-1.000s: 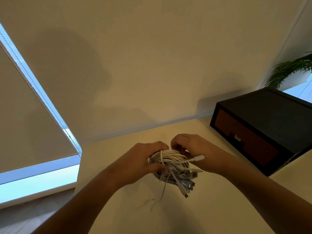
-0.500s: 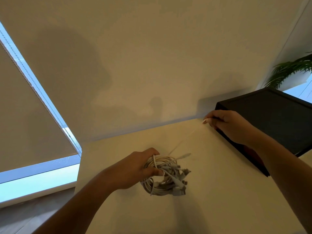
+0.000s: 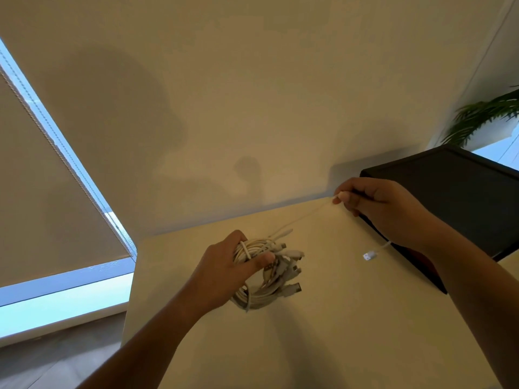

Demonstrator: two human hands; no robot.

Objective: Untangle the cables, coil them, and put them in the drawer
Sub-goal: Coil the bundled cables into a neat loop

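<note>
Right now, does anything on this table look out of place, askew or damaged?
Nothing damaged or spilled. The only mess is the white cable bundle in the left hand, a tangle with plugs jutting out; the right hand pinches one strand drawn taut from it.

White cables (image 3: 259,293) sit in a messy ring in the left hand (image 3: 224,269), plugs (image 3: 292,289) poking out right. One thin cable (image 3: 307,217) runs tight from the ring up to the right hand (image 3: 379,204), its plug (image 3: 369,256) hanging loose beside the black drawer box (image 3: 455,197).
</note>
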